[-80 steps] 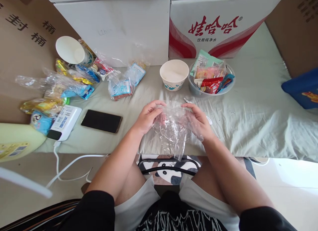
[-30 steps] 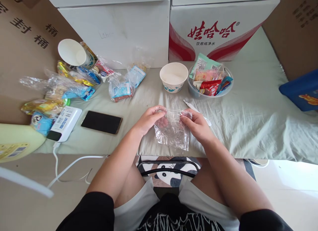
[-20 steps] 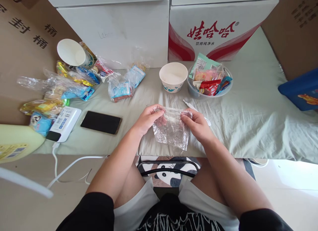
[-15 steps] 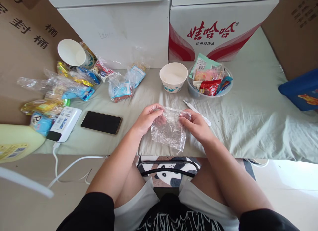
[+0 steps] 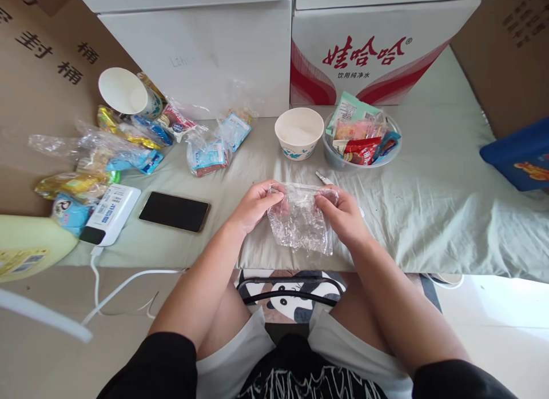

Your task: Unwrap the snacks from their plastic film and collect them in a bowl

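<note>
"What's new?"

"Nearly 3 secs ago the clear plastic bag (image 5: 300, 224) hung loose & crumpled. Now it's spread into a squarish sheet, just below mid-frame, top edge pulled fairly straight btwn my L hand (image 5: 258, 206) & R hand (image 5: 345, 217)."

"Yr grip?"

"L hand pinches its upper-left corner, thumb over; R hand does likewise upper right. Both closed on it, neither free."

"Any shift in the last half sec?"

"Yep. R hand & bag slid slightly right, bottom edge swung that way too. So the white-handled tool (image 5: 323, 178), right of centre, is mostly hidden by R hand; just the tip & a bit of the far end show."

"Meaning?"

"Bag's flat enough to work w/, I'd say. Can't see anything in it; can't tell if the mouth's open."

"Rest?"

"Same spots: paper bowl (image 5: 299, 150) upper centre, plastic bowl (image 5: 364, 167) w/ snack packs (image 5: 361, 151) just right of it, phone (image 5: 174, 211) mid-left, all on the cloth (image 5: 433, 182)."
</note>
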Motion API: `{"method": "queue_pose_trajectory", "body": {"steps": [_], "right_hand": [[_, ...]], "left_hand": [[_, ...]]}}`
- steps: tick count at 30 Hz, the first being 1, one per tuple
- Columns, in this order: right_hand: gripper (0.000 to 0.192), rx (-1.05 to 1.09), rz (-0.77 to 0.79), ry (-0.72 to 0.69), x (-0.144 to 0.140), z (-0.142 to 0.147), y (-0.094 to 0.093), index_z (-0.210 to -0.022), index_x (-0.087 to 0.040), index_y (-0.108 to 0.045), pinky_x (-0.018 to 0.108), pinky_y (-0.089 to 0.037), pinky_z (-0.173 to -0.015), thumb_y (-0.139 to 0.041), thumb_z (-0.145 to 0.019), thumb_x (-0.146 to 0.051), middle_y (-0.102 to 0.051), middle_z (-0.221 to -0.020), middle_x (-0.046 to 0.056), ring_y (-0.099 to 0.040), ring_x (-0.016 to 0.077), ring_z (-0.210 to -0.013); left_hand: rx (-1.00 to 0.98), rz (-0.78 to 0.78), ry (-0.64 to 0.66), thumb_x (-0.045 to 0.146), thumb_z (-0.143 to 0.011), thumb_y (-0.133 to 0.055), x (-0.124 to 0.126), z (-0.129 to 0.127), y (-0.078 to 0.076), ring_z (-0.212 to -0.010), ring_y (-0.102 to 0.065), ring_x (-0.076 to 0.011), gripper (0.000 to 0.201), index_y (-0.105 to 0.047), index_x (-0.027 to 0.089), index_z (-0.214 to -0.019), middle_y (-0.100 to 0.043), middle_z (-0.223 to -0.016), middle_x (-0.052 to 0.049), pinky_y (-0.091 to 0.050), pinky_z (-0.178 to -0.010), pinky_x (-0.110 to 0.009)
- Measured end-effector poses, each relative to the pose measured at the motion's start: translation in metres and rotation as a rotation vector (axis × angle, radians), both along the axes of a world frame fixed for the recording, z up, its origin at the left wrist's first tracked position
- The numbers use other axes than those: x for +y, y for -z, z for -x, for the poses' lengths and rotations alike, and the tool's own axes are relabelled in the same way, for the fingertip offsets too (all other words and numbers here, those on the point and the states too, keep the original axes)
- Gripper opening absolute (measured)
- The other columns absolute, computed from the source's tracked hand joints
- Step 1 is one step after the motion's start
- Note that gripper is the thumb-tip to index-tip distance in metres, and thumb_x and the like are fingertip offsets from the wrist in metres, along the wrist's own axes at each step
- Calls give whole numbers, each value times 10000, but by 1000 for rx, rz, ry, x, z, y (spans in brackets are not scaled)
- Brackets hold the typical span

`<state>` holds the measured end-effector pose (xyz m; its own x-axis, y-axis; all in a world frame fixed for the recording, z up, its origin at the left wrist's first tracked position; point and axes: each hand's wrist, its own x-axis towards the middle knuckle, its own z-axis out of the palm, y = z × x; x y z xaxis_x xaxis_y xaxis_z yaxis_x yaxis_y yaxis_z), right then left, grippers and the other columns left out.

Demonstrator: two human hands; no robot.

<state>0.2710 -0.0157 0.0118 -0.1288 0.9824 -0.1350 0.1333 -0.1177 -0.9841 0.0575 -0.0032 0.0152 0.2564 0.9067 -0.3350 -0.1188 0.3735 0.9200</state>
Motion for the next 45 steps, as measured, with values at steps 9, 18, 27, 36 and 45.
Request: {"method": "queue_pose_trajectory", "body": {"steps": [9, 18, 27, 36, 45], "right_hand": [[300, 1, -18, -9, 0, 0, 0, -741, -219, -576, 271, -388, -558, -662, -792, -502, -553, -635, -19, -470, 124, -583], [267, -49, -27, -20, 0, 0, 1, -753, -216, -592, 269, -375, -545, -642, -789, -476, -543, -628, -21, -464, 127, -575], [264, -100, -40, -20, 0, 2, 1, -742, -221, -571, 277, -337, -545, -638, -788, -471, -511, -609, -27, -428, 125, -561], [298, 133, 11, 33, 3, -7, 0, -870, -231, -582, 259, -345, -546, -715, -770, -478, -541, -635, -45, -458, 118, -570], [170, 217, 56, 67, 5, -9, 4, -771, -247, -547, 288, -251, -517, -618, -743, -399, -474, -621, -27, -347, 122, -535]], "left_hand": [[2, 9, -21, 427, -644, -839, 0, 0, 1, -533, -661, -149, 372, -604, 174, -784, -698, -601, 7, -466, -532, -245], [-1, 4, -4, 431, -655, -840, -1, 0, 1, -539, -663, -148, 369, -604, 177, -783, -699, -609, 4, -485, -552, -254], [3, -22, 22, 422, -667, -839, -1, 1, 3, -546, -672, -150, 347, -620, 179, -785, -699, -621, 1, -483, -533, -243], [-29, -111, -116, 410, -668, -841, -1, -1, 3, -487, -586, -112, 316, -664, 167, -766, -643, -557, 26, -453, -506, -236], [-60, -148, -209, 347, -660, -812, 0, 0, 1, -515, -593, -110, 250, -694, 190, -814, -639, -565, 30, -445, -525, -230]]}}
